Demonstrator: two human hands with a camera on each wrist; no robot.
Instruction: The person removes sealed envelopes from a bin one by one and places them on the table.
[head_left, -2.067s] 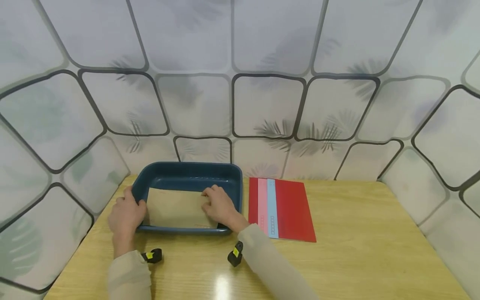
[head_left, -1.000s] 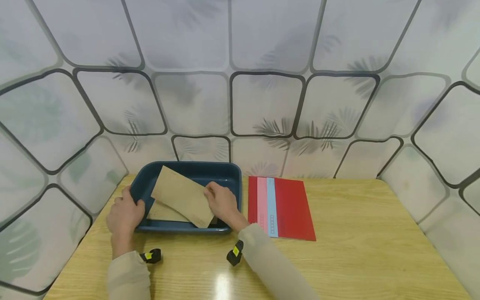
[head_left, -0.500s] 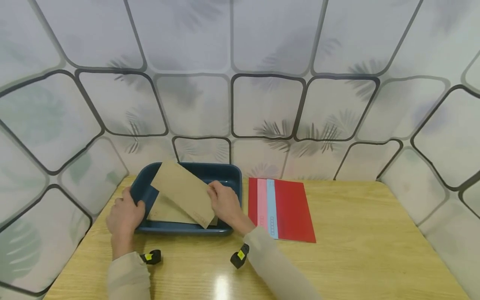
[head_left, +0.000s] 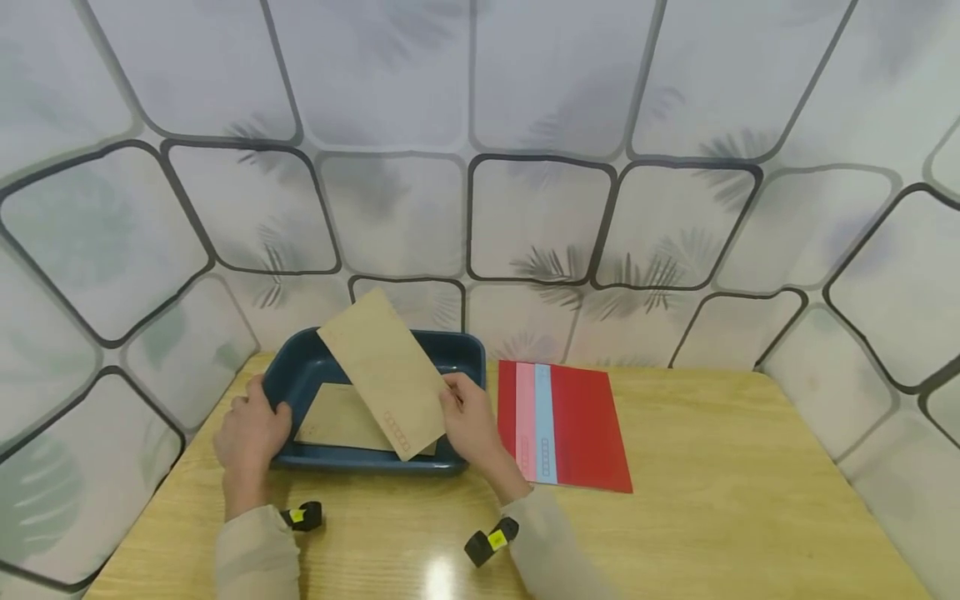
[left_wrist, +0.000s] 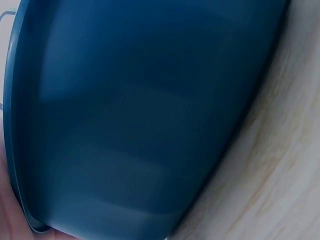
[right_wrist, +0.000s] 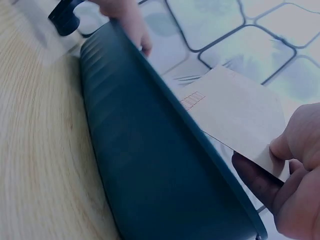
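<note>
My right hand (head_left: pixel 474 419) pinches a tan paper envelope (head_left: pixel 386 371) by its right edge, thumb on top and fingers beneath, as the right wrist view shows. The envelope tilts over a dark blue tray (head_left: pixel 300 367), and a row of small red boxes is printed near its lower corner. Another tan envelope (head_left: pixel 339 417) lies inside the tray, partly covered by the raised one. My left hand (head_left: pixel 252 429) grips the tray's left rim; in the left wrist view the tray's outer wall (left_wrist: pixel 135 110) hides most of that hand.
To the right of the tray, a red envelope (head_left: pixel 588 429), a light blue one (head_left: pixel 544 429) and a pink one (head_left: pixel 525 417) lie overlapped on the wooden table (head_left: pixel 720 483). A patterned wall covering (head_left: pixel 540 217) rises behind the table.
My right hand has lifted the top tan envelope from the tray, turned it and drawn it up to the right, baring the one below. The left hand has stayed at the rim.
</note>
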